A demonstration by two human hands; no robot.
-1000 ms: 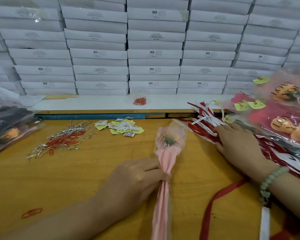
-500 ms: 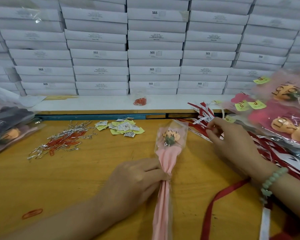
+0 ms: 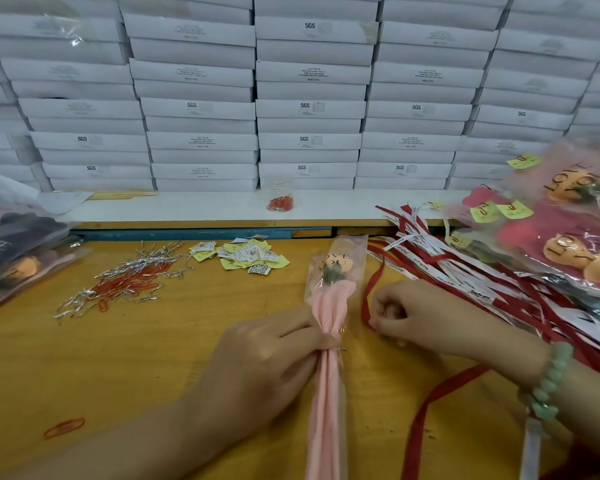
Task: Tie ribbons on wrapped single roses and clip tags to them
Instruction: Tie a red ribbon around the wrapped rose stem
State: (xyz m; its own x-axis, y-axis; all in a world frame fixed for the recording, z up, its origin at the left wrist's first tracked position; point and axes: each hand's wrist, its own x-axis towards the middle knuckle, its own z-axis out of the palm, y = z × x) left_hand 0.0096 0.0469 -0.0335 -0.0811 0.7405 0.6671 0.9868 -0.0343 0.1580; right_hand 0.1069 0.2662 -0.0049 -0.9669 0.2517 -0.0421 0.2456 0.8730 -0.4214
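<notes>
The wrapped rose (image 3: 330,306) lies flat on the wooden bench (image 3: 118,358), long axis running near to far, bloom end pointing away toward the stacked white boxes (image 3: 309,109) and stem end toward the person. The left hand (image 3: 267,362) is clenched around the wrap at its gathered waist. The right hand (image 3: 409,315), just right of the rose, pinches a red ribbon (image 3: 371,285) beside the ribbon pile (image 3: 465,271).

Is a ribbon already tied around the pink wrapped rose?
No: the left hand pinches the bare neck of the wrapped rose, while the right hand holds a loose red ribbon beside it.
</notes>
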